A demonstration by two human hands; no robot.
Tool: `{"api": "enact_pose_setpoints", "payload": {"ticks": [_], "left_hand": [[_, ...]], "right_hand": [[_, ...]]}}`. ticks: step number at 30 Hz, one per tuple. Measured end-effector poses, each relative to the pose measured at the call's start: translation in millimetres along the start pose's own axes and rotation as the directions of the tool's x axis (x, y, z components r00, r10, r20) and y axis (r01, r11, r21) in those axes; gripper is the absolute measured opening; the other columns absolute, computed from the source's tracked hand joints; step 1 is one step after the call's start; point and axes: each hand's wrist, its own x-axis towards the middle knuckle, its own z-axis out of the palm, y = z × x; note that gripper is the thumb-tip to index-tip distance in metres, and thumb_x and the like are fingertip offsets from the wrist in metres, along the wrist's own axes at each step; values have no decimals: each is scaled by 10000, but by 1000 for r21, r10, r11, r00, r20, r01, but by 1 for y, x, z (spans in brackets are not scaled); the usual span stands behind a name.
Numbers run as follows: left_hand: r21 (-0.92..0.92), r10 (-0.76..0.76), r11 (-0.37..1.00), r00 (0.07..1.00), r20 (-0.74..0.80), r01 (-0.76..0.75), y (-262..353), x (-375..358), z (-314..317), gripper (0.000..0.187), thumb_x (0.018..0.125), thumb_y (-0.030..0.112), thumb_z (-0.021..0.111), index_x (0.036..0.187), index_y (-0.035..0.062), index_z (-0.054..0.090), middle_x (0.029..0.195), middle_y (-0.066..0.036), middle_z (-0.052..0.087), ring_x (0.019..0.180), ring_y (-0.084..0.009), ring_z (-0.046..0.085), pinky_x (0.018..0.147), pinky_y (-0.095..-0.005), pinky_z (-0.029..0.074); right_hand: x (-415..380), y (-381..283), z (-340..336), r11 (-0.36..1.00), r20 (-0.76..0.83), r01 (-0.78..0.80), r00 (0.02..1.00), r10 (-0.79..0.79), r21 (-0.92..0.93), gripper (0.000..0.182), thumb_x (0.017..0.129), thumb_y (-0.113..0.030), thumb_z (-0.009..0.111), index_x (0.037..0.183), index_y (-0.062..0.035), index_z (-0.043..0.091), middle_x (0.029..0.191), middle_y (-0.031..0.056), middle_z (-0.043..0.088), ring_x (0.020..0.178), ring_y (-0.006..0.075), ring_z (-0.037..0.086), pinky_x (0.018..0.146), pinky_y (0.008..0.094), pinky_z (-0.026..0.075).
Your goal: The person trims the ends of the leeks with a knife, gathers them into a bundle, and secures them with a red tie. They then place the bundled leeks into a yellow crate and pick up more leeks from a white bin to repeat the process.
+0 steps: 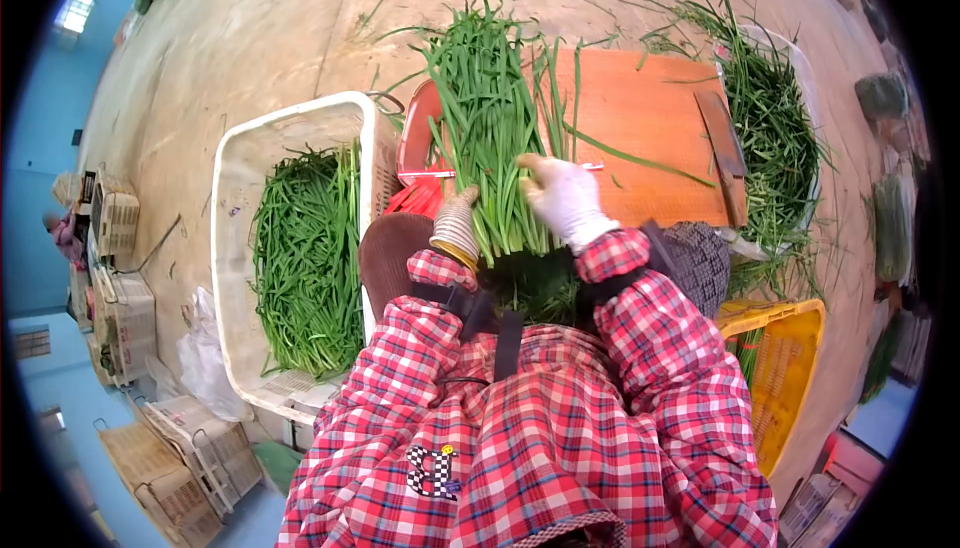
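Observation:
A thick bundle of garlic chives [487, 98] lies lengthwise in front of me, cut ends toward my body. My left hand [455, 223], in a pale glove with a yellow cuff, is closed around the bundle's lower left side. On the opposite side my right hand [568, 200], in a white glove, has its fingers curled against the stems; its thumb and forefinger pinch at the bundle's edge. A thin red-and-white strip [428, 174] sticks out to the left of the bundle, and a similar end shows beyond my right hand. The strip's middle is hidden.
At left stands a white crate [228, 248] of chives. An orange board [640, 128] carries a flat brown blade-like piece [720, 133]. Behind it, a white tub [800, 68] overflows with loose greens. Red strips [415, 198] lie beside a red basin [420, 128]. A yellow crate [800, 378] sits at right.

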Motion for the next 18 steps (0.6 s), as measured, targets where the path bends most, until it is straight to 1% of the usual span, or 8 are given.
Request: {"api": "enact_pose_setpoints", "payload": {"ticks": [1, 3, 5, 7, 12, 16, 17, 18], "left_hand": [[-9, 6, 1000, 1000, -2, -6, -5, 8, -4, 293, 853, 222, 563, 1065, 19, 557, 887, -154, 639, 724, -327, 624, 655, -475, 530], [10, -85, 996, 996, 38, 84, -10, 22, -11, 559, 845, 115, 519, 1367, 117, 319, 1030, -168, 569, 816, -275, 590, 652, -392, 512], [89, -29, 996, 1000, -5, 29, -2, 7, -2, 587, 839, 129, 534, 1384, 137, 315, 1061, -163, 572, 833, -255, 576, 703, -364, 483], [32, 69, 997, 997, -32, -68, -9, 5, 0, 283, 841, 197, 563, 1055, 12, 579, 893, -128, 635, 729, -286, 614, 656, -413, 515], [-39, 102, 994, 995, 7, -102, 0, -11, 13, 300, 845, 179, 553, 1094, 13, 560, 908, -123, 634, 748, -273, 618, 671, -399, 524], [-113, -3, 994, 996, 89, 13, -3, -6, 9, 322, 856, 178, 529, 1132, 12, 527, 935, -146, 632, 755, -294, 632, 674, -427, 544], [-95, -85, 991, 991, 106, 95, -2, -8, 10, 323, 858, 181, 525, 1133, 12, 524, 939, -154, 632, 753, -304, 635, 668, -441, 547], [-113, -13, 993, 996, 93, 24, -2, -12, 13, 328, 855, 200, 535, 1122, 10, 533, 935, -163, 633, 746, -317, 635, 660, -461, 548]], "right_hand": [[11, -15, 3, 999, 72, 30, 997, -28, -18, 315, 806, -203, 604, 1109, -116, 589, 867, 153, 646, 815, 320, 624, 709, 411, 484], [32, -24, 24, 994, 157, -10, 987, 27, -110, 321, 796, -225, 613, 1099, -118, 596, 863, 142, 649, 834, 313, 623, 727, 409, 483], [44, -15, 39, 980, 246, -28, 966, 77, -197, 275, 775, -245, 628, 1018, -116, 639, 855, 145, 653, 836, 307, 626, 739, 405, 485], [47, -4, 48, 978, 231, -70, 966, 115, -194, 220, 764, -250, 629, 934, -116, 667, 834, 140, 657, 841, 292, 630, 743, 403, 487], [42, 17, 31, 965, 141, -232, 967, 214, 126, 228, 781, -318, 607, 886, -141, 705, 876, 110, 668, 829, 283, 635, 748, 367, 496], [30, 12, -7, 994, -5, -108, 994, 108, -21, 216, 833, -296, 594, 935, -125, 678, 828, 120, 664, 774, 289, 640, 696, 377, 501], [26, 14, -11, 995, -124, -49, 990, 59, 85, 199, 834, -270, 601, 899, -94, 668, 783, 141, 650, 743, 283, 638, 664, 366, 494], [23, 17, -19, 981, -153, -45, 985, 75, 188, 193, 842, -257, 605, 887, -79, 664, 768, 126, 654, 706, 248, 632, 641, 341, 485]]}}
